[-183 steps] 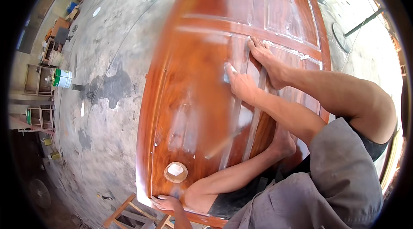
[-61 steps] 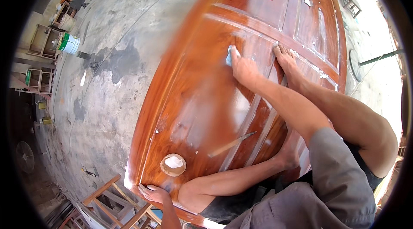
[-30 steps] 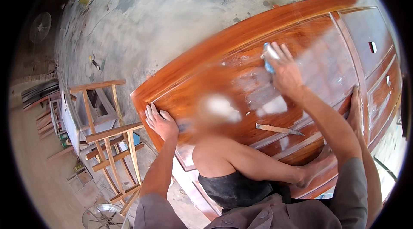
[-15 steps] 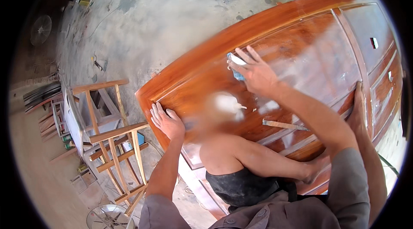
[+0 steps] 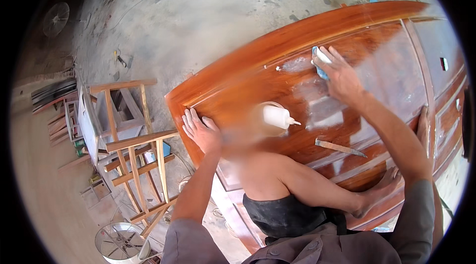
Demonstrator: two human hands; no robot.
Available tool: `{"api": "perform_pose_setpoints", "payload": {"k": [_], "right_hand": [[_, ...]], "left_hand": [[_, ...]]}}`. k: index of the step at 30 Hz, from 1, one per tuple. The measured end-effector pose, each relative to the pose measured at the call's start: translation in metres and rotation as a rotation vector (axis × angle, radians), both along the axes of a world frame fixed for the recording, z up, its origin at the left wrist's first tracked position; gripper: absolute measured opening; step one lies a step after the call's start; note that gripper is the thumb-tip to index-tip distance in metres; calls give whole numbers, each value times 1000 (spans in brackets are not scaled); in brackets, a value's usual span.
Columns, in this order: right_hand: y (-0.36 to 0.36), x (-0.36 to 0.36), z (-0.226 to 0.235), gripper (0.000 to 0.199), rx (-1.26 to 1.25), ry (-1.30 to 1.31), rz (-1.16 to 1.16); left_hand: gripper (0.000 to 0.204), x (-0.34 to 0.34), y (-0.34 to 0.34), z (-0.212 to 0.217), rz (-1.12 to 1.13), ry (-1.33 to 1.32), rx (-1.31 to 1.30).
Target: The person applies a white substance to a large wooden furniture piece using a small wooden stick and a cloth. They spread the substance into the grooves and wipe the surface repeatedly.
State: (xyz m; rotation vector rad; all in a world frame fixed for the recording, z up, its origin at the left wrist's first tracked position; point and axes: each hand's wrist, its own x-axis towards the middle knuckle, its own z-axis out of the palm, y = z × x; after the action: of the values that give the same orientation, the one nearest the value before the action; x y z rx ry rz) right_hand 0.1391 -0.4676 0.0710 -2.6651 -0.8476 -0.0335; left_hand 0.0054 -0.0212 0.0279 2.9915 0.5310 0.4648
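Observation:
A large reddish-brown wooden cabinet panel [image 5: 223,96] lies under me, with pale dusty patches on its surface. My left hand [image 5: 201,129] rests flat on the panel's left end, fingers spread, holding nothing. Under my right hand [image 5: 343,76] is a sanding block [image 5: 318,69] with a white top and blue lower edges; my fingers lie over it and press it to the panel near the far moulding. Between the hands lies a white squeeze bottle [image 5: 275,116] with a thin nozzle. A flat blade-like tool [image 5: 341,148] lies nearer my bent leg.
Wooden frames [image 5: 141,165] stand to the left, beside a pale cabinet carcass [image 5: 89,127]. A round metal fan [image 5: 121,241] is at the lower left. Grey concrete floor [image 5: 198,21] stretches beyond the panel. My leg [image 5: 307,184] rests across the panel's near part.
My right hand has slid the sanding block to the right along the panel, uncovering a whitish patch. My left hand stays at the left end. The whole view has shifted slightly.

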Motion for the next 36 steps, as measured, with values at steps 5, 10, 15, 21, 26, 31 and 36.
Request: {"api": "perform_pose_setpoints", "payload": {"k": [5,10,15,21,26,31,36], "right_hand": [[55,-1,-2,51,40,-42,171],[-6,5,7,51,8,-62,31],[42,-1,0,54,12,-53,143],[11,-5,-1,50,67,-53,-49],[43,0,-3,48,10,-51,145],[-13,-2,-3,49,-5,-37,-203],[40,-10,-5,52,53,-49,96]], "left_hand": [[55,0,-7,-2,7,61,-59],[54,6,-11,8,25,48,-49],[52,-2,-9,2,-18,30,-28],[54,10,-14,5,-7,23,-21],[54,-1,-6,0,-31,30,-24],[54,5,-13,7,6,40,-41],[54,-1,-7,2,-12,59,-61]]}}
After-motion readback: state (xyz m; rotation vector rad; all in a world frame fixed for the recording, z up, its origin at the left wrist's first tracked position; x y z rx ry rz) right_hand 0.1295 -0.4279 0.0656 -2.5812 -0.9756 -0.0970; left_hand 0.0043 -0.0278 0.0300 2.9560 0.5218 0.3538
